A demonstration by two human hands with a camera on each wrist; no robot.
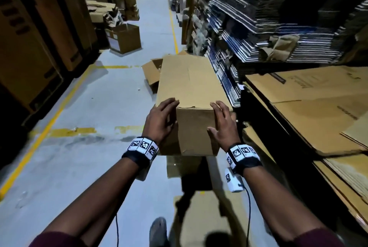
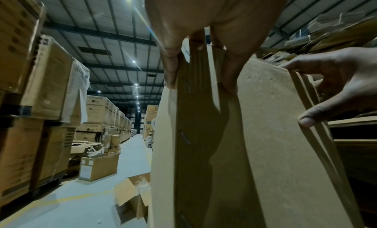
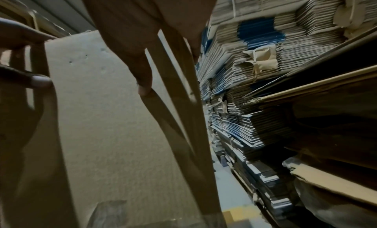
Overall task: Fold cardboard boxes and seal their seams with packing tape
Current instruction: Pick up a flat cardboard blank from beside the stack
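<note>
Both hands clamp the near end of the erected cardboard box to carry it down the aisle floor: left hand wraps the left corner, right hand the right, fingers spread and curled over the top edge, palms squeezing inward so it can't twist. Box is held off the floor, beside the flat carton stacks; no tape roll visible, so sealing isn't started, I'd guess.
</note>
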